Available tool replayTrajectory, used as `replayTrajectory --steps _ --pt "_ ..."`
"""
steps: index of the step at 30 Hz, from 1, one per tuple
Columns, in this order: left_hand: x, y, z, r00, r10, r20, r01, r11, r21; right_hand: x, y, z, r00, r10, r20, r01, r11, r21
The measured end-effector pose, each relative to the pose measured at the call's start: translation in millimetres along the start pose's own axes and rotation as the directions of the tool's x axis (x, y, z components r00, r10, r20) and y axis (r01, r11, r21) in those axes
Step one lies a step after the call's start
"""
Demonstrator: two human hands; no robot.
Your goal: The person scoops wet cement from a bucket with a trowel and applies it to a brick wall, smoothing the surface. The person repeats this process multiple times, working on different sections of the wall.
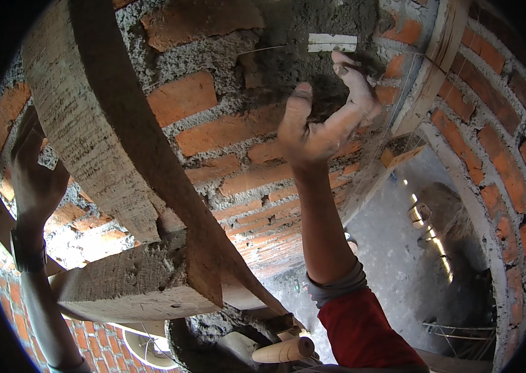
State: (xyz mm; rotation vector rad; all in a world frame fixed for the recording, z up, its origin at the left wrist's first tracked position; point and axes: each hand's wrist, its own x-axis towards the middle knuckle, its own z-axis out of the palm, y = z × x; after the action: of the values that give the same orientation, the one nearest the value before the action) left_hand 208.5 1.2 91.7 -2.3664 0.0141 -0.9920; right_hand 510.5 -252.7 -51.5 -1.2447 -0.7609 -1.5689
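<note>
My right hand is raised against a brick wall, thumb and fingers apart, holding nothing. Its uppermost fingertip is just below a small white strip set on wet grey mortar. I cannot tell whether the finger touches it. A thin string runs across the wall at about the strip's height. On the left, my left hand, with a dark band on the wrist, is in shadow beside a thick wooden beam. Its thumb stands apart from the fingers, whose tips are hard to make out.
A wooden block juts out below the beam. Beneath it sits a dark bucket with mortar on it and a round wooden handle nearby. An upright board stands at the corner with another brick wall. Grey floor lies far below.
</note>
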Motion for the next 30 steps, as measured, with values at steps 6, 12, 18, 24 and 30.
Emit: replayTrajectory --steps 6,12,18,24,30 --pt "6 5 -3 0.999 -0.007 0.036 0.009 0.999 -0.034 7 -11 6 0.998 0.020 0.058 -0.015 0.997 -0.080" --pt "12 20 -2 0.999 -0.008 -0.037 0.005 0.996 -0.085 9 -6 9 0.994 -0.008 -0.108 0.018 0.995 0.093" --pt "21 26 -3 0.997 0.042 -0.063 -0.051 0.987 -0.154 -2 -11 -18 0.990 0.111 -0.084 -0.097 0.984 0.151" --pt "27 30 -18 0.997 -0.007 -0.081 -0.018 0.951 -0.308 -12 -15 -64 0.918 0.395 0.038 -0.397 0.908 0.135" --pt "22 23 -21 0.989 -0.011 -0.148 -0.037 0.948 -0.315 -9 -24 -134 0.564 0.648 0.512 -0.678 0.718 -0.161"
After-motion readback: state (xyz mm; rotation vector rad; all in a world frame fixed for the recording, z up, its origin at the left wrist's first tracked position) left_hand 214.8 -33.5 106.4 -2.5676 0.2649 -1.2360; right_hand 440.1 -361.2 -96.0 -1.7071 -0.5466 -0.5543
